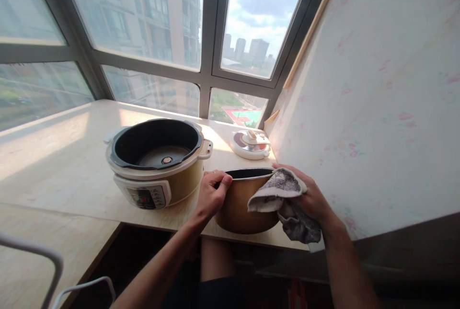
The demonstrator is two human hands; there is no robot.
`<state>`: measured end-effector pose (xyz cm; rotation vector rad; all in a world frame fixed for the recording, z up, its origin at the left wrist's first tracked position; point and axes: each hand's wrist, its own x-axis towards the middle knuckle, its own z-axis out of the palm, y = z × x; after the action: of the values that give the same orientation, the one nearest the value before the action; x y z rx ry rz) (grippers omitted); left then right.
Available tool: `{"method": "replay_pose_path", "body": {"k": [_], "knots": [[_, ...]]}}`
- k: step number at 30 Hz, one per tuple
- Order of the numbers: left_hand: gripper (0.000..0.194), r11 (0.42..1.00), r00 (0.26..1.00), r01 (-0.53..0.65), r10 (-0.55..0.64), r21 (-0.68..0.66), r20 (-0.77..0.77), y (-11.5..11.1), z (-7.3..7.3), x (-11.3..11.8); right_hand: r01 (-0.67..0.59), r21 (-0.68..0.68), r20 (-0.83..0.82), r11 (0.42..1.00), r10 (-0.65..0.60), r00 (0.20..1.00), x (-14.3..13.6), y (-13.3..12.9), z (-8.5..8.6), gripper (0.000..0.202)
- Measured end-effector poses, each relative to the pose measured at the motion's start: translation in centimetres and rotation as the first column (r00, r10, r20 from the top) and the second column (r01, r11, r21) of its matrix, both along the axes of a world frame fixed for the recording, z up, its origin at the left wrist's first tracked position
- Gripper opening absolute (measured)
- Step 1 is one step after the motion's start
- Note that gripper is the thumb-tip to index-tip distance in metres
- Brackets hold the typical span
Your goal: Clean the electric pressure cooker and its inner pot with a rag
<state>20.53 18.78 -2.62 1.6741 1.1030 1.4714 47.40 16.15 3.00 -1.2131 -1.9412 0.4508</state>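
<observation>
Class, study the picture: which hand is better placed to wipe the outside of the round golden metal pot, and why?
Probably the right hand: it holds the grey-and-white fabric cloth at the outer side of the round golden metal pot, while the left hand holds the pot without a cloth.

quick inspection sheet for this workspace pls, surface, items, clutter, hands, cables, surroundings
Surface: pale counter, sunlit in patches.
Job's things: gold-brown pot near the front edge; grey-and-white cloth against its right side; open cooker to its left; white lid behind, near the wall.
Clutter: reddish object below the counter, too dark to identify.
Hands: left hand grips the pot's rim; right hand holds the cloth at the pot.
Cables: none certain; white curved shape at lower left, tubing or cord unclear.
Surroundings: windows ahead, floral-patterned wall at right.
</observation>
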Motion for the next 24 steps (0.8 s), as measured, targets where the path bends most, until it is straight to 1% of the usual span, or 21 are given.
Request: {"method": "replay_pose_path", "body": {"k": [2, 3, 6, 9, 11, 13, 15, 17, 19, 24], "knots": [[0.039, 1.000, 0.999, -0.013, 0.013, 0.005, 0.038, 0.0, -0.4, 0.0, -0.073, -0.190, -0.096, 0.979, 0.056, 0.994, 1.8, 1.7, -0.4, 0.051], [0.039, 1.000, 0.998, -0.028, 0.028, 0.001, 0.062, 0.1, -0.6, 0.0, -0.094, -0.259, -0.150, 0.961, 0.056, 0.987, 2.3, 2.5, -0.7, 0.054], [0.041, 0.998, 0.989, -0.062, 0.063, -0.009, 0.135, 0.3, -1.4, 0.0, -0.123, -0.394, -0.327, 0.911, -0.013, 0.945, 3.2, 4.1, -1.9, 0.057], [0.044, 0.998, 0.977, -0.063, 0.063, -0.008, 0.203, 0.7, -2.2, 0.0, -0.144, -0.449, -0.438, 0.882, -0.077, 0.896, 3.3, 5.1, -3.6, 0.051], [0.047, 0.998, 0.967, -0.055, 0.057, -0.013, 0.247, 1.0, -2.6, -0.1, -0.111, -0.450, -0.464, 0.886, -0.126, 0.877, 3.5, 5.5, -4.9, 0.046], [0.050, 0.999, 0.956, -0.050, 0.054, -0.021, 0.287, 1.2, -2.9, -0.1, -0.074, -0.455, -0.483, 0.888, -0.176, 0.858, 3.7, 5.9, -5.9, 0.045], [0.052, 0.999, 0.946, -0.049, 0.054, -0.025, 0.321, 1.4, -3.1, -0.1, -0.096, -0.469, -0.506, 0.878, -0.179, 0.844, 3.8, 6.1, -6.5, 0.046], [0.055, 0.999, 0.936, -0.050, 0.054, -0.020, 0.347, 1.4, -3.3, 0.0, -0.151, -0.477, -0.529, 0.866, -0.146, 0.836, 3.7, 6.1, -6.6, 0.044], [0.055, 0.998, 0.926, -0.058, 0.056, -0.005, 0.373, 1.4, -3.5, 0.2, -0.172, -0.475, -0.542, 0.863, -0.133, 0.830, 3.5, 5.9, -6.2, 0.040], [0.056, 0.996, 0.907, -0.083, 0.072, 0.009, 0.416, 1.4, -4.5, 0.9, -0.059, -0.481, -0.524, 0.875, -0.233, 0.819, 3.3, 4.8, -4.6, 0.037]]}}
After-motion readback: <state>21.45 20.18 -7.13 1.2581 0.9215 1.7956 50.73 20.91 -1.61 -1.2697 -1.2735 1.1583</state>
